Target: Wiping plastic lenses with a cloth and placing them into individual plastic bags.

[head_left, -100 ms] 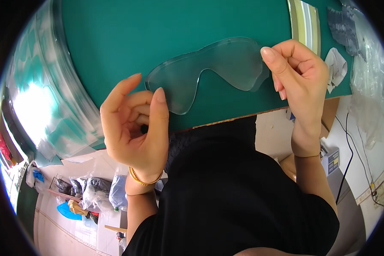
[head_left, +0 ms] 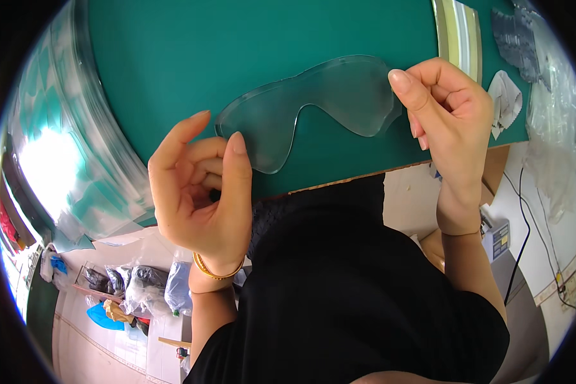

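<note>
A clear one-piece goggle lens [head_left: 339, 86] with a notch for the nose is held up above the green tabletop, tilted with its right end higher in the picture. My left hand [head_left: 201, 182], with a gold bracelet at the wrist, holds the lens's left end between the thumb and the bent fingers. At the other end, the thumb and index finger of my right hand [head_left: 443, 105] pinch the lens's edge, and the remaining fingers curl inward. The fingertips behind the left end are partly hidden.
Along the left stand glossy clear plastic sheets [head_left: 77, 147], partly washed out by glare. A yellow-and-white striped strip [head_left: 459, 38], a grey cloth [head_left: 505, 102] and clear plastic bags [head_left: 553, 109] lie at the right. The green table [head_left: 173, 51] has its near edge just before my body.
Both hands and the lens have shifted very slightly to the left. The hold on the lens is the same.
</note>
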Available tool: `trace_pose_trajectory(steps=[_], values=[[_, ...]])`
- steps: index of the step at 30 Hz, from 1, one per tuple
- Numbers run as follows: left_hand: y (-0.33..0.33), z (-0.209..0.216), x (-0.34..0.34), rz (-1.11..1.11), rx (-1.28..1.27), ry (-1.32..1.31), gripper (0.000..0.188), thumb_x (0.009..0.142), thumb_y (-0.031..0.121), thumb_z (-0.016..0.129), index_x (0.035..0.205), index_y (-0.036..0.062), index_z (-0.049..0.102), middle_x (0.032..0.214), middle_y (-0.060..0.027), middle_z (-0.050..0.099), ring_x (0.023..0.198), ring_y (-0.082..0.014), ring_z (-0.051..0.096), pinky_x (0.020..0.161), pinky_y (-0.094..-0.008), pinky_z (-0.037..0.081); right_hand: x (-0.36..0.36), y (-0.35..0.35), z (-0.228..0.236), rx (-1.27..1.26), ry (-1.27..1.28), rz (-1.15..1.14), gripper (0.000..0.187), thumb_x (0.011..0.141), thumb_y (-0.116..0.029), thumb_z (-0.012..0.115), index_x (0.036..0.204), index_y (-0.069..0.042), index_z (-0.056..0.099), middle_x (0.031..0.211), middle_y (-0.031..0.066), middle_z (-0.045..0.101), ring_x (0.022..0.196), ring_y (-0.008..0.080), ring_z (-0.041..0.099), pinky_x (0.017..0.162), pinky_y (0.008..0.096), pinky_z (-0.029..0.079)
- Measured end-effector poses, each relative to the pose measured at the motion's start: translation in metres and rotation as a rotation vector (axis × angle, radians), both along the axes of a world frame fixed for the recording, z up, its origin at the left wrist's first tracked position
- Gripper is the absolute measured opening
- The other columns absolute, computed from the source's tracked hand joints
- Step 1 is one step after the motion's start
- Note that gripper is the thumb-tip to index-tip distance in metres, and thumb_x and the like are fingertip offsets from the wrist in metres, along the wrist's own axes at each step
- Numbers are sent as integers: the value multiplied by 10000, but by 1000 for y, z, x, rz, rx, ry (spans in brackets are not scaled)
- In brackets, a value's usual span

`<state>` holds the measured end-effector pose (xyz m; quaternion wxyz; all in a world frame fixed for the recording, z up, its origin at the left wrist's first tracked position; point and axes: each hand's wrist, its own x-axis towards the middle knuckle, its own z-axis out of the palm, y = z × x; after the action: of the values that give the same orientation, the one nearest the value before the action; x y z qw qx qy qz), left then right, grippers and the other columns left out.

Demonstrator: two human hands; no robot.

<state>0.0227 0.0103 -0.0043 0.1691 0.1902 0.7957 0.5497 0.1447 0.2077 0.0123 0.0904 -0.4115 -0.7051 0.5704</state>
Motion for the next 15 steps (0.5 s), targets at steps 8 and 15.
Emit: trace_pose_trajectory(steps=[8,15], values=[[0,-1,2,16,-21,37,363,847,-93,697,1180,-53,559,770,-64,663,587,-23,548,518,-141,395,-3,-4,-6,86,0,-5,224,906,-198,719,789,-22,643,560,-50,497,449,-2,401,415,164,270],[1,0,3,48,-28,9,367,849,-93,694,1185,-53,553,770,-64,666,580,-15,538,512,-134,381,-5,-3,-4,66,0,8,239,902,-225,727,789,-27,654,573,-54,510,459,-2,412,415,165,272]])
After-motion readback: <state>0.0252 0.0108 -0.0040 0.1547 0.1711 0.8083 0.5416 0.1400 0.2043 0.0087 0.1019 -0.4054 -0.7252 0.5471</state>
